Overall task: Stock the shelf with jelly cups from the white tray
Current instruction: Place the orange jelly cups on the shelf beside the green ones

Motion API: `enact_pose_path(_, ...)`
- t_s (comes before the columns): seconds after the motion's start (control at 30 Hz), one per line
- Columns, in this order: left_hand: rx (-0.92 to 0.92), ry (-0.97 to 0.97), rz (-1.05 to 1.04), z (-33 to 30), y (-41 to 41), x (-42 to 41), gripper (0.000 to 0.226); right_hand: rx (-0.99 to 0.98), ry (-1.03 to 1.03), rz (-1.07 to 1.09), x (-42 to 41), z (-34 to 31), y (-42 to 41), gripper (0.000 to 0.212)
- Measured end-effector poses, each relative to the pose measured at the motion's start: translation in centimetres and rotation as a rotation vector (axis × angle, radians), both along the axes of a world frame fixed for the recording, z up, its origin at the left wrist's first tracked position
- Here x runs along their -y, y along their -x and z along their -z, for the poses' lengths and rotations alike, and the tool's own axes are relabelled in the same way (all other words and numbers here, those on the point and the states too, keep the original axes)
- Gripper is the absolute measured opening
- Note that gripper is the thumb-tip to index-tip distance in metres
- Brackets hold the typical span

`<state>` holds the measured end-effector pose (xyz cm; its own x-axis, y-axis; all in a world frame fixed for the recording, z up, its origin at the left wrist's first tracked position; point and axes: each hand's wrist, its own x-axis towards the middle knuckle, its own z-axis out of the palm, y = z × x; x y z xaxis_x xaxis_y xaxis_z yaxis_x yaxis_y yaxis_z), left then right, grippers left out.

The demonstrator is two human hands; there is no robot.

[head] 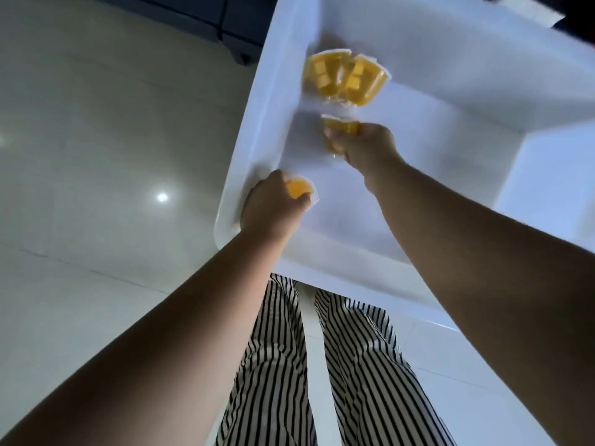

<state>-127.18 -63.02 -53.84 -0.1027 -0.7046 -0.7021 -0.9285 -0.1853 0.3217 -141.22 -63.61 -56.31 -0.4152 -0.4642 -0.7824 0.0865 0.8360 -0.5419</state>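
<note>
Yellow jelly cups point(344, 78), labels unreadable, blurred.

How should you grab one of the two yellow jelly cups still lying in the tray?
Probably by the round sides, from above. The two loose jelly cups lie tipped over and touching on the white tray floor, so fingers can close around one cup's body, as the right hand and left hand already hold theirs.
</note>
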Motion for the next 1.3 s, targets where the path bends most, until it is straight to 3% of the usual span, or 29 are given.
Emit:
enact_pose_path(0.07,-0.109,-0.058,-0.222,-1.4,0.1,0.6,0.044,0.046,0.010,0.098,-1.3,-1.7,0.6,0.008)
enact_pose_path(0.17,-0.435,-0.314,-0.665,-5.2,1.1,1.8,0.047,0.157,0.066,0.222,-2.2,-5.4,1.3,0.011)
enact_pose_path(0.23,-0.610,-0.439,-0.719,-8.9,1.9,2.9,0.029,0.219,0.137,0.280,-2.1,-9.0,1.8,0.007)
enact_pose_path(0.3,-0.764,-0.485,-0.668,-13.3,2.8,4.2,0.009,0.267,0.231,0.295,-1.5,-13.3,2.5,0.009)
enact_pose_path(0.43,-1.019,-0.454,-0.547,-22.9,4.6,6.6,0.025,0.256,0.405,0.310,-0.2,-23.4,4.5,0.009)
enact_pose_path(0.53,-1.187,-0.459,-0.557,-30.2,5.8,7.5,0.011,0.240,0.558,0.297,0.1,-31.5,6.5,0.003)
enact_pose_path(0.63,-1.341,-0.467,-0.552,-37.4,7.3,7.9,0.018,0.218,0.708,0.307,-0.3,-39.4,8.7,0.019)
enact_pose_path(0.83,-1.489,-0.271,-0.423,-50.3,11.8,7.4,0.018,0.068,0.936,0.262,-1.7,-53.1,12.7,0.027)
enact_pose_path(0.97,-1.576,-0.152,-0.226,-58.0,14.6,6.9,0.019,-0.049,1.111,0.240,-3.5,-61.2,15.1,0.013)
enact_pose_path(1.1,-1.645,-0.074,-0.082,-63.3,16.9,6.2,0.012,-0.166,1.222,0.213,-5.3,-66.5,17.1,0.012)
enact_pose_path(1.3,-1.689,0.010,-0.024,-68.5,19.4,5.5,0.010,-0.354,1.279,0.258,-5.4,-70.2,20.6,0.015)
